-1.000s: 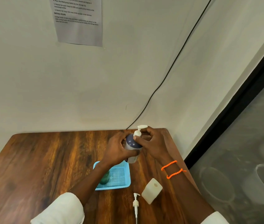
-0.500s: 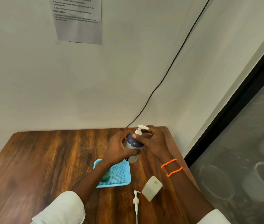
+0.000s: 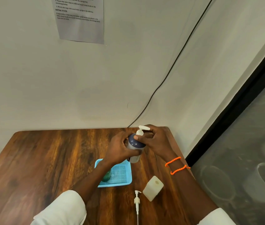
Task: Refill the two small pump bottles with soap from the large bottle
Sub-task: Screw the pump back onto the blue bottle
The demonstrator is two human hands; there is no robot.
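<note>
Your wooden table (image 3: 47, 159) fills the lower view, and everything here is placed against its blue mesh tray (image 3: 120, 176). Just beyond the tray's far right corner you hold a small pump bottle (image 3: 135, 146), its long axis near upright and leaning slightly away from you. Your left hand (image 3: 118, 150) is wrapped around its body; your right hand (image 3: 157, 143) pinches the white pump head (image 3: 142, 129) at the collar, thumb on the dark shoulder. Over the last second the pump's nozzle has swung round a little and now points right, toward the table's far corner, while the bottle has barely moved. I judge you are turning the pump on its thread, though which way, on or off, cannot be told from here. To the tray's right a pale rectangular bottle (image 3: 152, 187) lies with its open neck facing up toward you, and its loose pump (image 3: 137, 202) lies beside it, dip tube pointing toward you. A green object (image 3: 106, 177) sits in the tray, half hidden by your forearm.
</note>
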